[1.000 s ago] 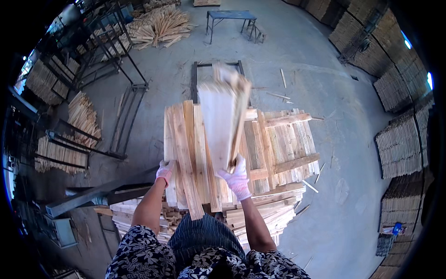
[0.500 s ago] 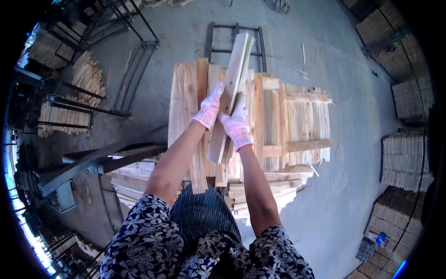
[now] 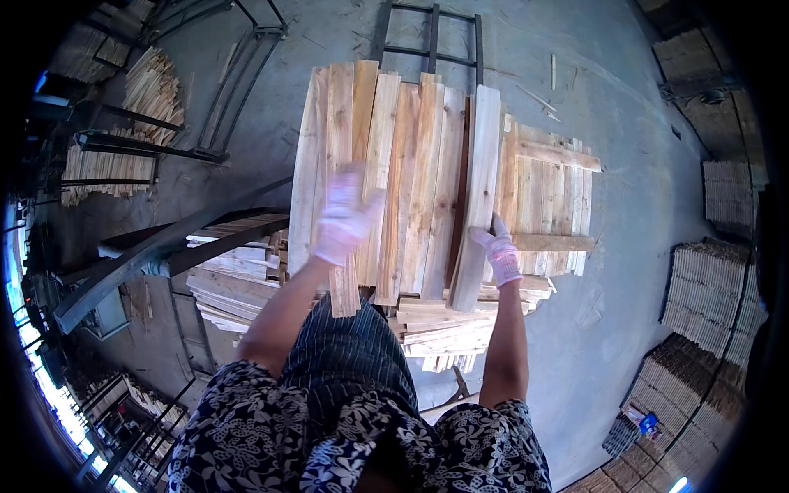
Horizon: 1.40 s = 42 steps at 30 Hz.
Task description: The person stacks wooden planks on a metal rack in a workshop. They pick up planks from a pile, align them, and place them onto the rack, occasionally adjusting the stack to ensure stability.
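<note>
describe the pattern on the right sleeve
The right sleeve has pale floral shapes on a dark navy ground, clearest in the head view.

A pale glove (image 3: 335, 238) covers the left hand (image 3: 345, 215), blurred to my eye; the one on the right hand (image 3: 498, 249) is white flecked with pink, snug at its rosy cuff (image 3: 508, 270). Bare forearms (image 3: 505, 345) run into loose navy sleeves (image 3: 508, 431), printed thickly with white flowers and leaves. Beyond the matching top (image 3: 349, 448) shows a dark bluish lower garment (image 3: 345, 353), finely striped.
</note>
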### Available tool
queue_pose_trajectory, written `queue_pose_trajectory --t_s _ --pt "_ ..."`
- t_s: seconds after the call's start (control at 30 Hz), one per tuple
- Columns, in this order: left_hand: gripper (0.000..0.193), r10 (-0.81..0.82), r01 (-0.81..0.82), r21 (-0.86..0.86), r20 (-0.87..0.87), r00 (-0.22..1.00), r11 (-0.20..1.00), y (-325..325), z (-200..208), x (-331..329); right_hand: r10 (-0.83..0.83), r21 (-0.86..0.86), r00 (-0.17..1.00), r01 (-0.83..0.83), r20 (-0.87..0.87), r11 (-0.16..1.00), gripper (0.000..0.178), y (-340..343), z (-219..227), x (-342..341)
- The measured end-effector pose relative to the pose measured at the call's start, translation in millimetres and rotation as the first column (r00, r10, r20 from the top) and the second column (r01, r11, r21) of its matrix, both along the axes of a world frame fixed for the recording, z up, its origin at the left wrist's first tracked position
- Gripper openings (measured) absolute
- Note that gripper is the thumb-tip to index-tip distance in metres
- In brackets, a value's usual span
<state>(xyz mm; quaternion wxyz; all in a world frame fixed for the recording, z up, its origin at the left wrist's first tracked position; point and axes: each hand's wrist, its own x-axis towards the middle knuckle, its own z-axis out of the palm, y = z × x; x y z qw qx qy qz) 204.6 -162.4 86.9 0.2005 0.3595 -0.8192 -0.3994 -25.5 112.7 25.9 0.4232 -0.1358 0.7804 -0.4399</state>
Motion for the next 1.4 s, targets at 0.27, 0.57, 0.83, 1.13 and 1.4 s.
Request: queue_pose_trajectory --t_s 0.27,0.57,0.83,1.13,1.4 --pt "0.066 0.363 -0.450 0.268 0.316 0.876 0.852 -75 -66 98 -0.087 0.008 0.995 0.087 0.046 0.996 0.073 -64 22 28" --pt "0.076 0.341 -0.281 0.872 0.142 0.929 0.400 -113 -118 172 0.191 0.487 0.811 0.127 -0.552 0.864 0.107 -138 64 61" --pt "0.102 0.291 -0.337 0.828 0.221 0.931 0.449 -91 -93 139 0.174 0.476 0.864 0.084 -0.472 0.876 0.091 -92 76 12" --pt "0.095 0.235 -0.317 0.869 0.241 0.942 0.380 -94 -104 147 0.185 0.411 0.863 0.029 -0.470 0.911 0.081 -73 13 -13" --pt "0.109 0.219 -0.403 0.792 0.339 0.915 0.458 -96 -98 140 0.206 0.297 0.789 -0.032 -0.579 0.954 0.082 -63 -13 -21"
